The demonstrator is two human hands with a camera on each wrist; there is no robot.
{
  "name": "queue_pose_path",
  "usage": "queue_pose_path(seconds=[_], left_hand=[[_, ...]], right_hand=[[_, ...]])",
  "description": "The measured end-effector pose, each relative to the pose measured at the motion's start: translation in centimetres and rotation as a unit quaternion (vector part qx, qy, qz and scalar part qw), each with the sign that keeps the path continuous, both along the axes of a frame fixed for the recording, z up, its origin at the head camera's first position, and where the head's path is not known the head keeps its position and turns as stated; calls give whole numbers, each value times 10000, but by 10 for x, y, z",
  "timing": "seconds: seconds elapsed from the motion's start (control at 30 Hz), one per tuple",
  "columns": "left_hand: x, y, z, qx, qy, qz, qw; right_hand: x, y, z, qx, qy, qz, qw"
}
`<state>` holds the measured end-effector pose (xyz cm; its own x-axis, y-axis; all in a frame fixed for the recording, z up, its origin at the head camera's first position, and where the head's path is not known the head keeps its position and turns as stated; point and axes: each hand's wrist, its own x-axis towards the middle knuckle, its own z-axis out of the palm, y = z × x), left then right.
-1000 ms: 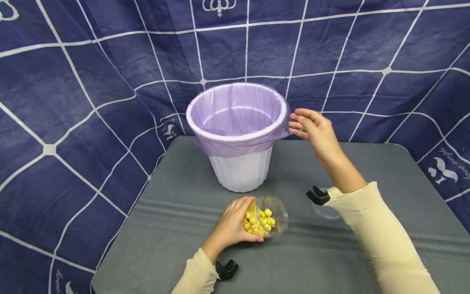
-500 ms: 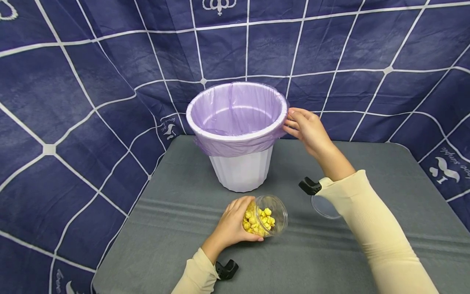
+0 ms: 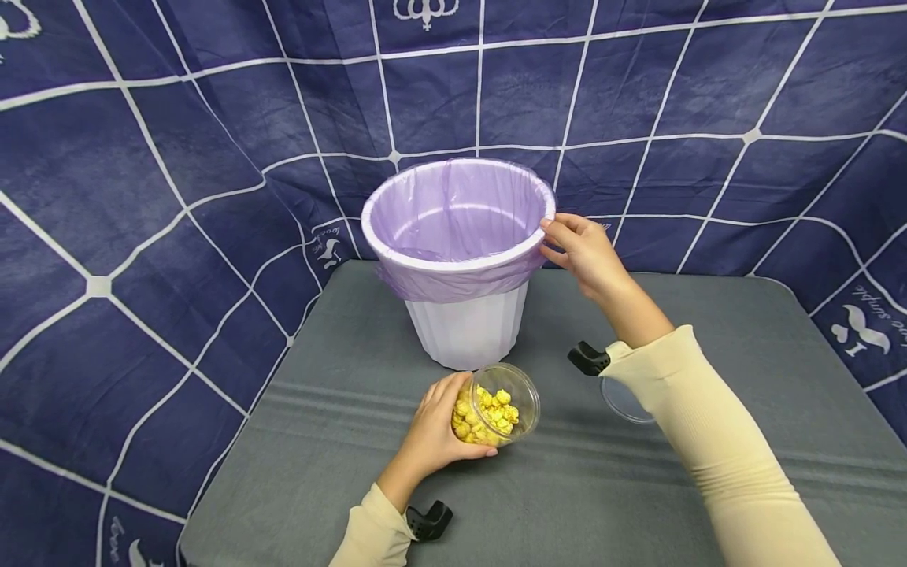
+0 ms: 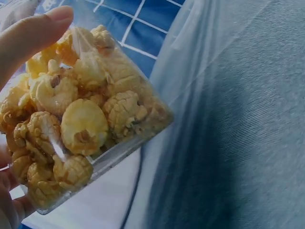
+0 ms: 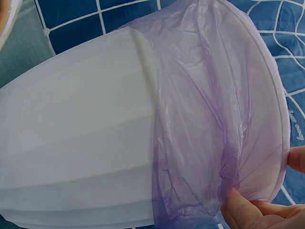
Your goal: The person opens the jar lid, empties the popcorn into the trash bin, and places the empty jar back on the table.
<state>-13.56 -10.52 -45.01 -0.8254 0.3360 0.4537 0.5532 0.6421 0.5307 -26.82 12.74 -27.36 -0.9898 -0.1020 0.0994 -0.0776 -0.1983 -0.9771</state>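
Note:
My left hand (image 3: pixel 432 429) grips a clear plastic jar (image 3: pixel 523 384) that holds yellow popcorn (image 3: pixel 489 413). The jar is tilted, its uncovered mouth facing right. In the left wrist view, caramel-coated popcorn (image 4: pixel 83 126) shows through the jar's wall, with my thumb (image 4: pixel 35 36) across it. A white trash can (image 3: pixel 468 335) stands behind the jar, a purple bag (image 3: pixel 453 285) folded over its rim. My right hand (image 3: pixel 588 256) pinches the can's right rim, the thumb on top. The right wrist view shows fingers (image 5: pixel 243 212) against the bag just below the rim.
A clear round lid (image 3: pixel 627 400) lies on the grey cloth-covered table (image 3: pixel 319 441), partly behind the right sleeve (image 3: pixel 680 394). A blue cloth with white lines (image 3: pixel 212 157) hangs behind and along the sides.
My right hand has moved left from beside the trash can onto its rim and now pinches it. My left hand has shifted the popcorn jar slightly left and up.

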Motion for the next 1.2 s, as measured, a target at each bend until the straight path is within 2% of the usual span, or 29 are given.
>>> queue_pose_path(seconds=[0.2, 0.33, 0.5, 0.73, 0.97, 1.1, 1.2], left_hand=[[2, -12, 12, 648, -138, 433, 9969], [4, -23, 24, 1189, -378, 790, 9890], [7, -37, 40, 1747, -411, 1016, 9785], [10, -53, 70, 2355, 112, 1132, 9652], [17, -54, 125, 2793, 531, 1196, 9512], [11, -58, 143, 2801, 889, 1313, 9468], [1, -66, 147, 2813, 1130, 1417, 9423]], right_hand=[[0, -1, 0, -45, -13, -71, 10000], [0, -1, -1, -44, 7, -25, 10000], [0, 0, -2, -52, -3, 23, 10000], [0, -1, -1, -10, -25, -28, 10000], [0, 0, -1, 28, 20, -33, 10000], [-1, -1, -2, 40, 28, -50, 10000], [-1, -1, -2, 51, 26, -54, 10000]])
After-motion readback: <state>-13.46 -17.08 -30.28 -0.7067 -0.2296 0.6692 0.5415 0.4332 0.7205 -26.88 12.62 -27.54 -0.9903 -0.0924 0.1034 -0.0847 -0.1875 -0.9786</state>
